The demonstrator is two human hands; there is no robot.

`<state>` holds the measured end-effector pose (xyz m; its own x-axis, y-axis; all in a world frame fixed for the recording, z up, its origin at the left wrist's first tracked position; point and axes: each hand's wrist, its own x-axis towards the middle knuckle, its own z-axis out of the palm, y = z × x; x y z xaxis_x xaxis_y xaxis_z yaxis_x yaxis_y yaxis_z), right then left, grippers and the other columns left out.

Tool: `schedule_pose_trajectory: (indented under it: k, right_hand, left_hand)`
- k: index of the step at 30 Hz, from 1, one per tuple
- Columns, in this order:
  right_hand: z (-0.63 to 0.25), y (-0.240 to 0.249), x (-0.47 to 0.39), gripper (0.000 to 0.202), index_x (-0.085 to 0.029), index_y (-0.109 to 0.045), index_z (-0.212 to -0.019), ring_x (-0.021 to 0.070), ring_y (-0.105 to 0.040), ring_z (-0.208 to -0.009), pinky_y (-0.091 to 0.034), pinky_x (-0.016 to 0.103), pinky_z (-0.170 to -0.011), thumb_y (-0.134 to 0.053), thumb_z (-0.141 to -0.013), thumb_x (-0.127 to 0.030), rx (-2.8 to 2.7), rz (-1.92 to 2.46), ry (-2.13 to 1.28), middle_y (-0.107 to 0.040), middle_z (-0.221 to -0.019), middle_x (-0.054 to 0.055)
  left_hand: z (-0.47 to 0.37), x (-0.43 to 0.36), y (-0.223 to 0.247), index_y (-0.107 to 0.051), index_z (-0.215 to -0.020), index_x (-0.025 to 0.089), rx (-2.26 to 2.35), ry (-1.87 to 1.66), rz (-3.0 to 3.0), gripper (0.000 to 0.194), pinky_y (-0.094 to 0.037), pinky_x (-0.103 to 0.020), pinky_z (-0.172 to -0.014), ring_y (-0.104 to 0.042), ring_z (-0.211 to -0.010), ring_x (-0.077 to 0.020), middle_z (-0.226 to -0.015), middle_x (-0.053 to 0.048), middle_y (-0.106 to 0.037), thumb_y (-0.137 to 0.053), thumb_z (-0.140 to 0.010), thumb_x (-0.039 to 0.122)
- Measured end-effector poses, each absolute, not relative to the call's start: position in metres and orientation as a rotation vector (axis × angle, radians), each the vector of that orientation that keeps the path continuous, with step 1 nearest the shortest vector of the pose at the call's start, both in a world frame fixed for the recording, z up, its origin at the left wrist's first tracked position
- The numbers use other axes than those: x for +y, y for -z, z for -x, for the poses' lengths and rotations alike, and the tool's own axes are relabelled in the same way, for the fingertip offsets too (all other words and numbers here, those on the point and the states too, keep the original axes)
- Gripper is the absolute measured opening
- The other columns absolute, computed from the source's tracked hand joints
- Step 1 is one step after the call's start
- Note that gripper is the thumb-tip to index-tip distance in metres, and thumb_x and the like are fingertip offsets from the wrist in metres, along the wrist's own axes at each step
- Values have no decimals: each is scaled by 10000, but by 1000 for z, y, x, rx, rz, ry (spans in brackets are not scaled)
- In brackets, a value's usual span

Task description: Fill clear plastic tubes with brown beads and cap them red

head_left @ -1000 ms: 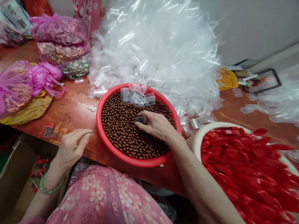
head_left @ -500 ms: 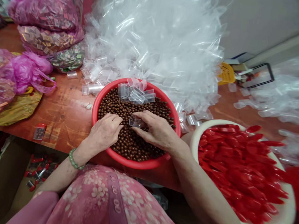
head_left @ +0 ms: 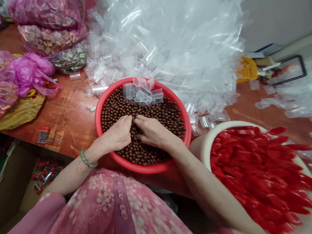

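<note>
Brown balls (head_left: pixel 115 111) btwn fingers (head_left: pixel 141 120) & far red rim (head_left: pixel 175 97)

A bright pink bag (head_left: pixel 32 71) rests partly on a yellow bag (head_left: pixel 23 114); behind it, filled pink bags (head_left: pixel 47 40) are stacked; well to its right sit a yellow basket (head_left: pixel 248 69) and a black frame (head_left: pixel 302 65).

Brown balls (head_left: pixel 146 156) (glossy ones) in basin (head_left: pixel 144 169)

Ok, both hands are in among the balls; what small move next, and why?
I'd probably raise the right hand slightly and turn its fingertips into view: it and the left hand are close together among the brown balls in the red basin, and whether either holds anything is hidden.
</note>
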<state>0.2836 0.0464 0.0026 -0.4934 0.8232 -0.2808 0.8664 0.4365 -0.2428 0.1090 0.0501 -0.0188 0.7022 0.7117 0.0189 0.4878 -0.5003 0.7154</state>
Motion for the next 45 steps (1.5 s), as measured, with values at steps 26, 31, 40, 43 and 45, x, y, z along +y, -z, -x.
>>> schedule_pose_trajectory:
  k: [26,31,40,43,45]
  right_hand:
    - [-308,-14,30,280,-188,-679,-1024,164,-624,-820,-522,300,-758,-698,-815,-374,2715,-1949,1961,-682,-928,44]
    - [-307,-25,31,425,-196,-599,-1201,144,-600,-753,-510,277,-687,-690,-814,-348,2718,-1906,1941,-660,-905,29]
    - [-303,-39,34,157,-208,-686,-951,141,-571,-715,-478,275,-684,-629,-871,-331,3051,-1713,1447,-633,-815,32]
    - [-301,-36,28,168,-201,-646,-830,142,-565,-705,-465,270,-661,-629,-867,-364,3036,-1854,1479,-629,-773,26]
    - [-300,-33,25,202,-196,-617,-789,130,-543,-666,-452,256,-620,-634,-860,-385,2958,-1924,1575,-610,-734,14]
  left_hand:
    - [-108,60,2,-697,-991,115,810,-577,-1505,312,-477,-304,-849,-633,-887,-184,-966,-65,-718,-630,-841,380]
    - [-106,58,-1,-693,-917,117,816,-573,-1538,289,-442,-263,-752,-580,-783,-149,-842,-29,-672,-632,-831,385]
    - [-102,59,-4,-681,-887,116,750,-510,-1422,249,-423,-260,-724,-561,-739,-133,-800,-19,-652,-641,-802,347]
    - [-102,59,-5,-683,-877,113,722,-513,-1362,260,-422,-249,-690,-565,-719,-127,-771,-21,-647,-648,-801,359]
    - [-102,60,-5,-683,-866,114,722,-521,-1352,260,-426,-249,-691,-570,-723,-127,-771,-20,-650,-665,-788,362]
